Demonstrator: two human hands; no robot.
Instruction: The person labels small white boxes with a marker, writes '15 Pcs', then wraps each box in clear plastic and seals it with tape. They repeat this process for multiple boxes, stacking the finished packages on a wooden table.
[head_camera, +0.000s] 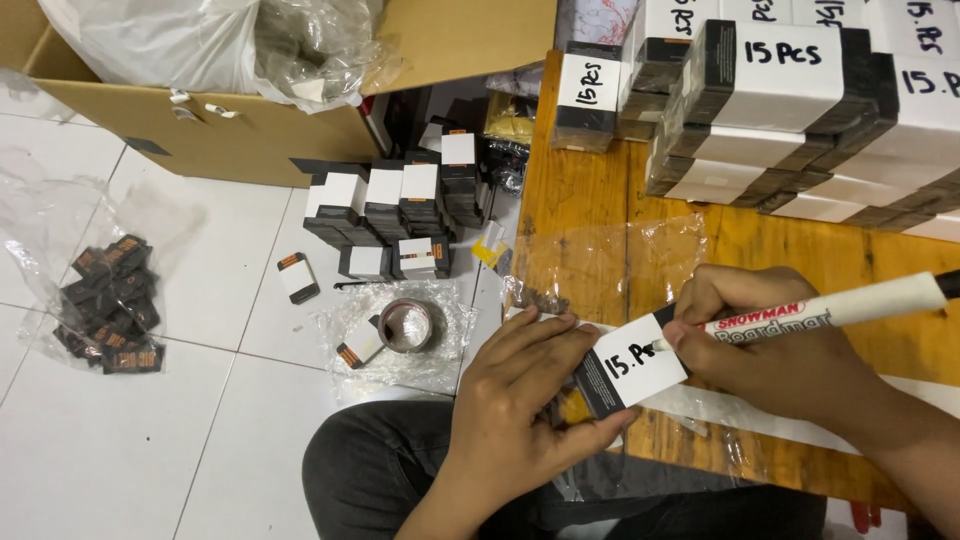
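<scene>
My left hand (520, 395) grips a black bundle wrapped in a white paper band (630, 368) at the near edge of the wooden table (580, 200). My right hand (775, 350) holds a white marker pen (840, 305), its tip resting on the white band where dark handwriting shows. A clear plastic bag (610, 265) lies on the table just behind the bundle.
Stacked banded black bundles (790, 110) crowd the table's far right. On the tiled floor stand more banded bundles (395, 215), a tape roll (406, 325) on plastic, a bag of loose black tags (110, 305), and a cardboard box (250, 120) with plastic bags.
</scene>
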